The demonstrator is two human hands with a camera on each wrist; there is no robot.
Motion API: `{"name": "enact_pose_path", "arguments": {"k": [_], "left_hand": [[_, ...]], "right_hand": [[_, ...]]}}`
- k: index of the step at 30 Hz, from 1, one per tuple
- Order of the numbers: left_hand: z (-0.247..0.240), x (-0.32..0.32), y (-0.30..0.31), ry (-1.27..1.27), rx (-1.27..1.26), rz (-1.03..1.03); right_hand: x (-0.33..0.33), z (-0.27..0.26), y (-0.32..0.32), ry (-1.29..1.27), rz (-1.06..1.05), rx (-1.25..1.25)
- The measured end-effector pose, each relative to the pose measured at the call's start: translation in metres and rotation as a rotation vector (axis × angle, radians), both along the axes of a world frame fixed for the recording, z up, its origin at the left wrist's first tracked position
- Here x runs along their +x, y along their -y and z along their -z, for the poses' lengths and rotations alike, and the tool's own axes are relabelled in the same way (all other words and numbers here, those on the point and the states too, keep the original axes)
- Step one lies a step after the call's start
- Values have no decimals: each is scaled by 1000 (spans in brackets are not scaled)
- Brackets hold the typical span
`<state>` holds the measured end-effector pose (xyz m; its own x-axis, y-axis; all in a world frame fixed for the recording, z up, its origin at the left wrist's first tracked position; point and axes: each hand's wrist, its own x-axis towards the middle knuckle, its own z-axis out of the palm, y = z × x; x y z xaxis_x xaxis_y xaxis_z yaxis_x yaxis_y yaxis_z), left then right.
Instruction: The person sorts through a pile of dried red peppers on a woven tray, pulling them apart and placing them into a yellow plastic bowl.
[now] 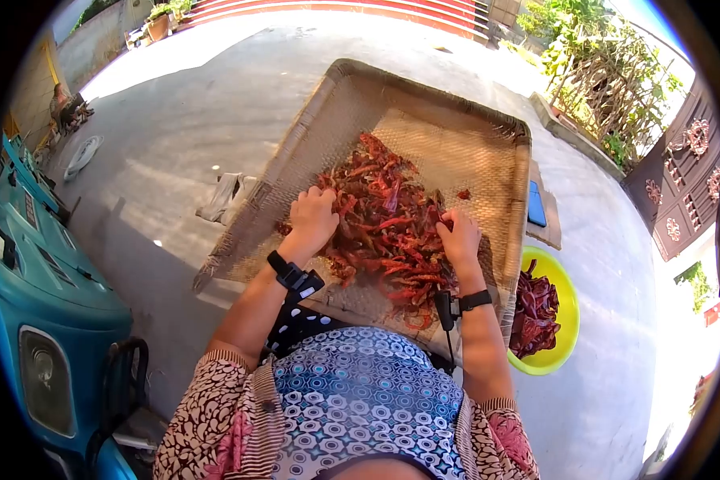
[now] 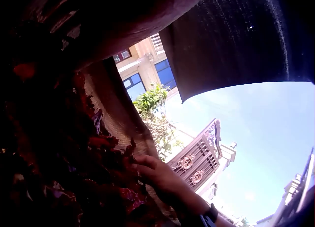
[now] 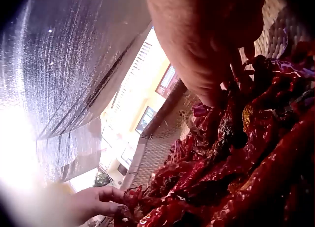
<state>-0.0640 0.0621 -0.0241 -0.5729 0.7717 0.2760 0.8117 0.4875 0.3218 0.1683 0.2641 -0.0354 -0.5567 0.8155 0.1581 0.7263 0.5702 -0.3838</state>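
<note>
A heap of dried red chili peppers (image 1: 388, 232) lies in a large woven tray (image 1: 464, 132). At the heap's left edge my left hand (image 1: 314, 218) has its fingers bent into the peppers; the right wrist view shows thumb and fingertips of this left hand (image 3: 96, 203) closing on some. Opposite it, my right hand (image 1: 460, 240) pinches at peppers along the right edge. Seen close in the right wrist view, the fingertips of the right hand (image 3: 211, 45) dip among shiny, wrinkled pods and are partly hidden. The left wrist view is dark over the chili peppers (image 2: 103, 143).
A yellow-green basin (image 1: 568, 320) with darker red chilies stands right of the tray. A blue phone (image 1: 536, 204) lies on cardboard (image 1: 548, 228). Grey cloth (image 1: 226, 196) is on the floor at left, and a teal vehicle (image 1: 48, 296) stands close to my left side.
</note>
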Motion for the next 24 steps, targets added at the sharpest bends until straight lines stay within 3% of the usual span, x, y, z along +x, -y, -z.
{"name": "enact_pose_path", "arguments": {"k": [3, 6, 8, 11, 14, 17, 22, 23, 24], "left_hand": [[-6, 7, 0, -5, -23, -2], [4, 14, -10, -259, 245, 16], [2, 19, -17, -192, 291, 150], [-8, 31, -29, -90, 216, 247], [-9, 37, -46, -50, 90, 278], [-6, 38, -59, -61, 63, 290], [3, 39, -80, -66, 115, 317], [5, 39, -83, -65, 119, 329], [11, 39, -87, -63, 111, 315]], "right_hand": [[18, -7, 25, -185, -139, 47], [32, -1, 37, -337, -172, 180], [38, 0, 39, -428, -157, 144], [40, -5, 50, -559, -96, -21], [46, -18, 68, -596, -27, -389], [63, -33, 76, -801, 182, -787], [120, 3, 32, -1728, 218, -947], [132, 8, 28, -1883, 34, -956], [134, 5, 30, -1909, 70, -972]]}}
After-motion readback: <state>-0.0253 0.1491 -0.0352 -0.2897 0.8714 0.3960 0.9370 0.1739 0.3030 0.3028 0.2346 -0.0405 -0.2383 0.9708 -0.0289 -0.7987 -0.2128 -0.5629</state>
